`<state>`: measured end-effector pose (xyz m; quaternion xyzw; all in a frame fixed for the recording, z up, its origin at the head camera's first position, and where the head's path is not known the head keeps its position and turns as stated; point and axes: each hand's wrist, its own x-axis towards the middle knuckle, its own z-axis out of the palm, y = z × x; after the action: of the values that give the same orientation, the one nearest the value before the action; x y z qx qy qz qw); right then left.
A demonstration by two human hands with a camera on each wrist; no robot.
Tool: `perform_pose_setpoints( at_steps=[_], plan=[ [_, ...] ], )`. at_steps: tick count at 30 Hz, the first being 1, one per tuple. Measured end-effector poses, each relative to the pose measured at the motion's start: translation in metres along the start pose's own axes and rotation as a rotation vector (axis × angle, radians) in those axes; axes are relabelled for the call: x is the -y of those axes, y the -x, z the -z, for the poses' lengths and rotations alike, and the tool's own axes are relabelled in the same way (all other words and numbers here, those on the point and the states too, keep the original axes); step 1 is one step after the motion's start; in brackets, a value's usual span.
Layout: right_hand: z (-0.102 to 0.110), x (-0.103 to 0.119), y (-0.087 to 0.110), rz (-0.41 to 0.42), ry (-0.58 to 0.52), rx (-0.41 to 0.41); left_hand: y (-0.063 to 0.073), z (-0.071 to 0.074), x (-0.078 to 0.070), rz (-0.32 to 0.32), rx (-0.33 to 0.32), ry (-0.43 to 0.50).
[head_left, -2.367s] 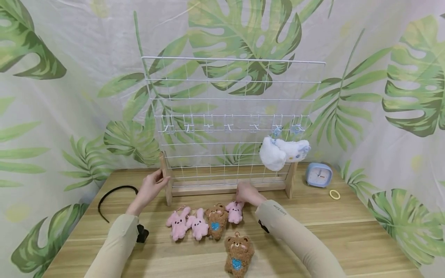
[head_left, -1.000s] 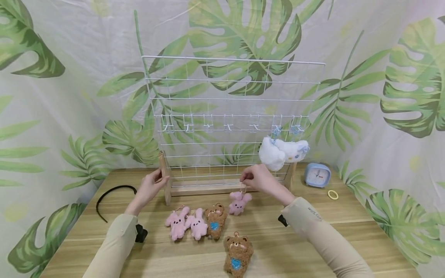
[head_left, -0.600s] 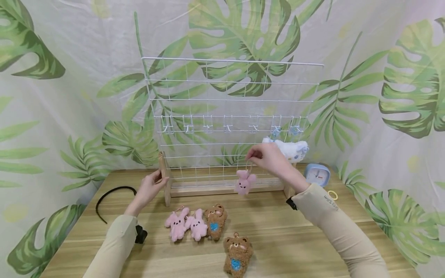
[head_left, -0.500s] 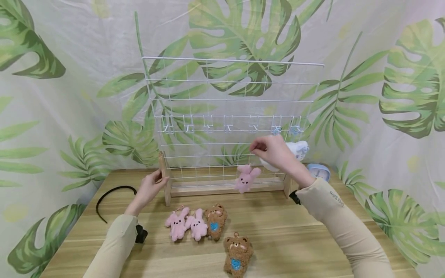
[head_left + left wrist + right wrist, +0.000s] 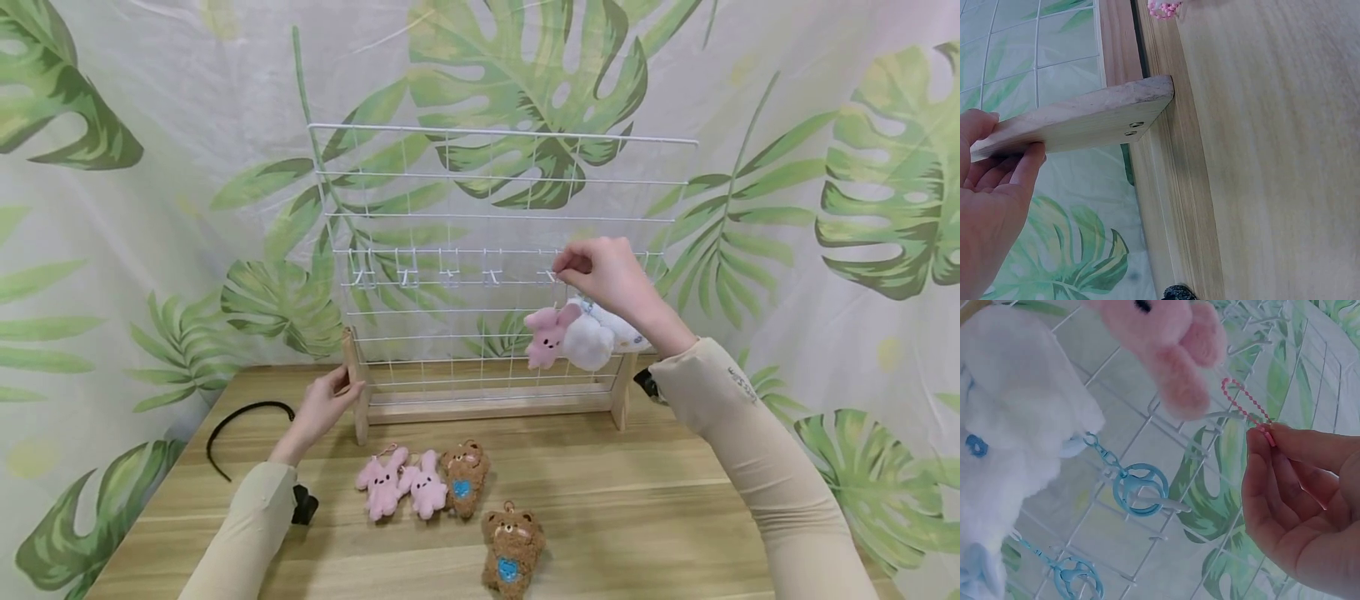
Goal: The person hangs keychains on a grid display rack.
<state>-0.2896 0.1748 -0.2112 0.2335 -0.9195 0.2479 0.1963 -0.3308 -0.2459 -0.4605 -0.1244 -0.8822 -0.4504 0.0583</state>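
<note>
My right hand point(image 5: 613, 273) is raised to the row of hooks on the white wire grid rack point(image 5: 465, 215). Thumb and fingertips pinch the end of a pink bead chain point(image 5: 1246, 400), from which a pink bunny plush keychain point(image 5: 547, 340) hangs. The chain loop lies right at the tip of a white hook point(image 5: 1225, 415) in the right wrist view. Low at the rack's left side, my left hand point(image 5: 327, 407) holds the wooden upright point(image 5: 1094, 115) between thumb and fingers. Beside the bunny, white plush keychains point(image 5: 588, 343) hang by blue rings point(image 5: 1141, 489) from hooks.
Two pink bunnies point(image 5: 385, 485) and a brown bear point(image 5: 465, 483) lie in front of the rack, with another brown bear point(image 5: 513, 546) nearer me. A black cord point(image 5: 243, 410) curves at the left. Several bare hooks point(image 5: 448, 277) line the grid to the left.
My right hand has lifted the pink bunny off the table by its chain and carried it up and right to the hooks. My left hand stays on the upright.
</note>
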Motion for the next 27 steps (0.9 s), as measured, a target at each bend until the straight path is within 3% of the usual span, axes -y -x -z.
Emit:
perform_pose_setpoints(
  at_steps=[15, 22, 27],
  plan=[
    [-0.015, -0.019, -0.026, -0.118, -0.014, 0.087, 0.001, -0.001, -0.001, 0.004, -0.001, 0.005],
    [-0.015, -0.022, -0.027, -0.102, -0.004, 0.079, 0.001, 0.0, -0.002, -0.004, 0.001, 0.007],
    [-0.009, -0.02, -0.019, -0.075, -0.004, 0.03, 0.0, 0.001, -0.002, -0.002, 0.005, 0.004]
  ],
)
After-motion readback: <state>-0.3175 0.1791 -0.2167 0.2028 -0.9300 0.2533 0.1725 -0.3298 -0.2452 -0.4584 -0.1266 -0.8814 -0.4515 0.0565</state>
